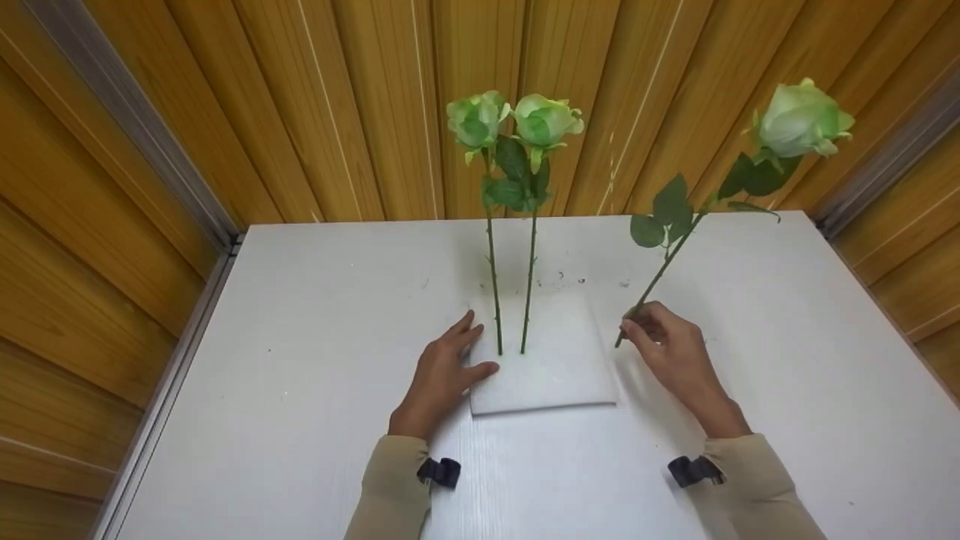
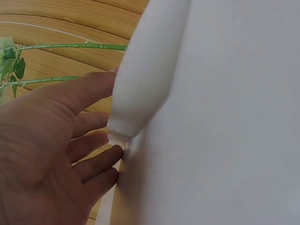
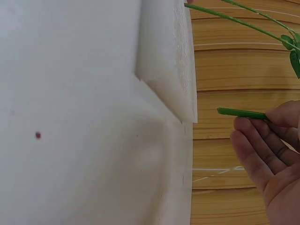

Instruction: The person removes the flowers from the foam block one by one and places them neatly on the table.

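A white foam block (image 1: 555, 382) lies flat in the middle of the table. Two pale green roses, a left one (image 1: 478, 120) and a right one (image 1: 546, 121), stand upright with their stem ends in its top. Along the block's left side rests my left hand (image 1: 446, 371), its thumb over the top edge and its fingers fairly straight; the left wrist view shows the fingertips (image 2: 110, 161) low against that side. My right hand (image 1: 675, 356) pinches a third rose (image 1: 802, 124) near the bottom of its stem. That rose leans right, its cut end (image 3: 229, 111) pointing past the fingers.
The white table (image 1: 322, 360) reaches back to a wood-patterned wall (image 1: 375, 112). Small dark marks (image 1: 571, 279) dot the surface behind the block. Metal framing (image 1: 161, 375) runs along the left side.
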The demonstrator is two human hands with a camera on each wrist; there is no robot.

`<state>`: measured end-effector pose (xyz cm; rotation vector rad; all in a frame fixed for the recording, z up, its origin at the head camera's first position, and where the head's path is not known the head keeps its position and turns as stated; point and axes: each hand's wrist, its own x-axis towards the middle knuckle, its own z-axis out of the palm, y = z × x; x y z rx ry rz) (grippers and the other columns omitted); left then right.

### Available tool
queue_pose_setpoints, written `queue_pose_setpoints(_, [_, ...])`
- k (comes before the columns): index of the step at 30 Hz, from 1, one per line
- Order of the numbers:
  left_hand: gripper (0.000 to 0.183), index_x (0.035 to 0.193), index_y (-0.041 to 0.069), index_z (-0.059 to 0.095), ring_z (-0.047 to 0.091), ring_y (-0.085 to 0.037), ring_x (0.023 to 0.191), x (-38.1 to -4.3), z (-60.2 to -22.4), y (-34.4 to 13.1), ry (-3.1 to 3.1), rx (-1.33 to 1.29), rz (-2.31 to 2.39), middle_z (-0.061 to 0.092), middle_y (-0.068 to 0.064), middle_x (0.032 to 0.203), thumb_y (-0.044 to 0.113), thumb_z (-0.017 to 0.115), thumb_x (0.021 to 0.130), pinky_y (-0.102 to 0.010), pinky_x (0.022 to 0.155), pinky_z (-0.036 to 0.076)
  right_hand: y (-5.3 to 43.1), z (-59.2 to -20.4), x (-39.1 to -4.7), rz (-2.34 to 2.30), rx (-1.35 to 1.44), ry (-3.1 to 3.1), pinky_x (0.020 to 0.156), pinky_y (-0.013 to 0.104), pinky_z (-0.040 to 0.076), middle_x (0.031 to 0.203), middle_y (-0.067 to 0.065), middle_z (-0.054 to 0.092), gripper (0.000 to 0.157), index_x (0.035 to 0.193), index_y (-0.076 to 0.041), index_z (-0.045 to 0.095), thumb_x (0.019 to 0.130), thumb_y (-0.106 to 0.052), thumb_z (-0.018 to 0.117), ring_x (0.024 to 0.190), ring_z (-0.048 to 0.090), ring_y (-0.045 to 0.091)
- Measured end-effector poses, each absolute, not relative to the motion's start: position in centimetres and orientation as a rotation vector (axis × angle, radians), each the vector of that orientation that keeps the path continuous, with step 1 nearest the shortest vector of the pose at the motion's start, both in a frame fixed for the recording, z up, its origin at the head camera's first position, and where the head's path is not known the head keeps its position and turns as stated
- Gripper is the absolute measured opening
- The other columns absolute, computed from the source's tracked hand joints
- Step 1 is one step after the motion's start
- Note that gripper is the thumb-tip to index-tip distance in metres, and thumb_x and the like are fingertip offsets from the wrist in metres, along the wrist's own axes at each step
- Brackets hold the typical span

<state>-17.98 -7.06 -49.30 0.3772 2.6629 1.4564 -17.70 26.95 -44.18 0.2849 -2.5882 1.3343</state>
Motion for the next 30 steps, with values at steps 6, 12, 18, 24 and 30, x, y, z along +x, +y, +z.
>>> queue_pose_setpoints(6, [0.07,0.151,-0.002,0.056,0.037,-0.031,0.153,-18.0,-49.4,-7.1,2.66,0.368,1.46,0.038,-0.009,0.168,0.019,0.086,0.092,-0.046,0.122,0.036,27.8,-44.1,-17.6,1.303,0.301,-2.575,0.078,0.012,0.054,0.095,0.009,0.077,0.007,0.104,0.0,0.073,0.098,0.004,0.074,0.088,0.076,0.023])
queue_pose_setpoints(12, [0.07,0.152,-0.001,0.056,0.037,-0.03,0.153,-18.1,-49.4,-7.1,2.658,0.36,1.459,0.037,-0.009,0.168,0.019,0.086,0.092,-0.045,0.122,0.036,28.7,-44.2,-17.4,1.253,0.271,-2.604,0.078,0.01,0.053,0.096,0.009,0.077,0.008,0.104,0.001,0.075,0.097,0.004,0.075,0.086,0.074,0.015])
queue_pose_setpoints(18, [0.07,0.152,-0.001,0.056,0.036,-0.031,0.153,-18.0,-49.2,-7.2,2.661,0.377,1.454,0.037,-0.011,0.168,0.02,0.086,0.092,-0.046,0.122,0.036,29.5,-44.5,-17.2,1.239,0.215,-2.618,0.077,0.009,0.054,0.095,0.011,0.077,0.009,0.105,0.002,0.075,0.096,0.005,0.075,0.084,0.072,0.008])
queue_pose_setpoints(24, [0.07,0.152,-0.001,0.056,0.037,-0.032,0.153,-17.9,-49.2,-7.2,2.647,0.363,1.458,0.037,-0.01,0.169,0.02,0.086,0.092,-0.046,0.121,0.037,30.0,-44.9,-16.9,1.196,0.172,-2.675,0.074,0.009,0.052,0.097,0.01,0.078,0.009,0.107,0.0,0.076,0.098,0.0,0.076,0.083,0.073,0.009])
queue_pose_setpoints(30, [0.07,0.152,-0.001,0.056,0.037,-0.031,0.153,-17.9,-49.2,-7.1,2.645,0.353,1.468,0.037,-0.01,0.169,0.02,0.086,0.093,-0.045,0.122,0.036,30.5,-45.5,-16.8,1.134,0.152,-2.741,0.074,0.01,0.051,0.095,0.009,0.078,0.01,0.107,0.0,0.076,0.097,-0.001,0.076,0.084,0.073,0.017])
